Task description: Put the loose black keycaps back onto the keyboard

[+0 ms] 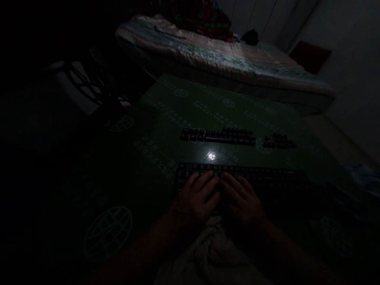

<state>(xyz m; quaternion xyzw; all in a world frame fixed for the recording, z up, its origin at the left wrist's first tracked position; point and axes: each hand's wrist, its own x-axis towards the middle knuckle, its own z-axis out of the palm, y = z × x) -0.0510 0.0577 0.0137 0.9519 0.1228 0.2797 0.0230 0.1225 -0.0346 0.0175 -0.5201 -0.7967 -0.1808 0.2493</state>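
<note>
The room is very dark. A black keyboard (261,176) lies on a green printed table cover (166,126). My left hand (194,200) and my right hand (242,200) rest side by side on the keyboard's left part, fingers stretched forward over the keys. Whether either hand holds something small I cannot make out. Beyond the keyboard, rows of loose black keycaps (219,135) lie on the cover, with a smaller cluster of keycaps (279,141) to their right. A pale cloth (208,253) lies under my wrists.
A bed with a pale patterned cover (225,59) stands behind the table, with red fabric (204,18) and a dark object (249,37) on it. A dark chair frame (89,85) is at the left. A red cushion (310,55) leans on the right wall.
</note>
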